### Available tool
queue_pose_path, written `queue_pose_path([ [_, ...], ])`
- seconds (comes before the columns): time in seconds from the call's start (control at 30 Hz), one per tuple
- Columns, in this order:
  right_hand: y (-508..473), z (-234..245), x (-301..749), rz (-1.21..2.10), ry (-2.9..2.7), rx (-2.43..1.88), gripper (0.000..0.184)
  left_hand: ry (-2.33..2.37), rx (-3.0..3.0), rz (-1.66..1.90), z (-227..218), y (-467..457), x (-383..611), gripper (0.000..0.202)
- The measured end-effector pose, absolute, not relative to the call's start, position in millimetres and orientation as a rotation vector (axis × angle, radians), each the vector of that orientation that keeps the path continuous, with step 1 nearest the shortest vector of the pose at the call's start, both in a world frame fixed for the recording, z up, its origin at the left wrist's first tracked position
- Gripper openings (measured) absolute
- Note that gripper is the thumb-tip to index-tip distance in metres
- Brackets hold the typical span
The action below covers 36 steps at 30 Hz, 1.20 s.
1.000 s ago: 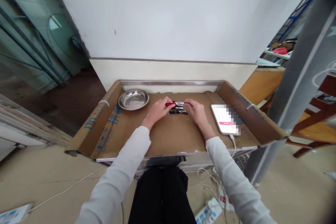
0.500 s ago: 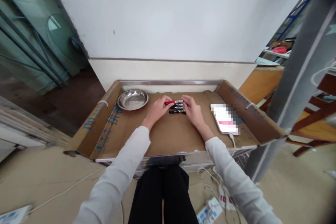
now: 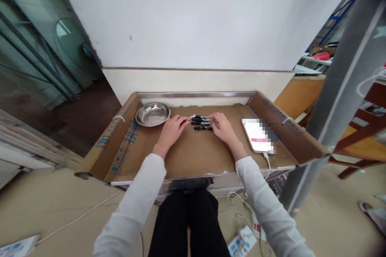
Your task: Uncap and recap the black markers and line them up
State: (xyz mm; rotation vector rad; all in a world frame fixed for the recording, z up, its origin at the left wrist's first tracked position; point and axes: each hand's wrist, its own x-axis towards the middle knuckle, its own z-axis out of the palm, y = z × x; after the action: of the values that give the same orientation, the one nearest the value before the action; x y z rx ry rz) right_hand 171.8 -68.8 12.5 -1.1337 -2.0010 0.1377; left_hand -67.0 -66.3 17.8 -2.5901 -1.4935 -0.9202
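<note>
My left hand (image 3: 172,129) is closed on a red pen (image 3: 187,120), held tilted between thumb and fingers. The pen's pale end points right, beside several black pens (image 3: 200,123) lying side by side on the cardboard. My right hand (image 3: 221,125) is at the right ends of these black pens. Its fingers are partly spread and rest at the pen ends, without lifting any. The nearest black pen (image 3: 203,128) lies slightly apart from the others. Part of the pens' right ends is hidden behind my right fingers.
A round steel bowl (image 3: 152,115) stands at the back left of the cardboard tray (image 3: 193,160). To the right lies a white phone (image 3: 257,136), partly blurred, with a charging cable (image 3: 267,164) attached. Raised cardboard sides border the tray. A power strip (image 3: 243,243) lies on the floor.
My left hand has moved left with the red pen, which my right hand has let go of. My right hand has shifted slightly down, to the black pens' ends.
</note>
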Motion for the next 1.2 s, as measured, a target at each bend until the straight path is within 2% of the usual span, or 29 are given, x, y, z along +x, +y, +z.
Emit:
queue_pose_path([
  [0.2, -68.2, 11.9, 173.6, 0.127, -2.043, -1.167, 0.026, -1.573, -2.453, -0.728, 0.6, -80.4, -87.3, 0.026],
  [0.63, -64.0, 6.5, 181.9, 0.187, -2.153, -1.350, 0.026, -1.815, -2.242, -0.764, -2.8, -81.0, -68.8, 0.023],
  [0.77, -63.6, 5.9, 184.3, 0.172, -2.165, -1.358, 0.026, -1.647, -2.381, -0.821, 3.2, -85.1, -58.9, 0.024],
  [0.9, -62.9, 3.5, 189.1, 0.143, -2.173, -1.357, 0.025, -1.432, -2.568, -0.757, 6.4, -87.4, -47.8, 0.017],
  [1.2, -60.4, -7.2, 195.9, 0.098, -2.185, -1.306, 0.013, -1.297, -2.624, -0.684, 3.1, -77.9, -39.1, 0.016],
])
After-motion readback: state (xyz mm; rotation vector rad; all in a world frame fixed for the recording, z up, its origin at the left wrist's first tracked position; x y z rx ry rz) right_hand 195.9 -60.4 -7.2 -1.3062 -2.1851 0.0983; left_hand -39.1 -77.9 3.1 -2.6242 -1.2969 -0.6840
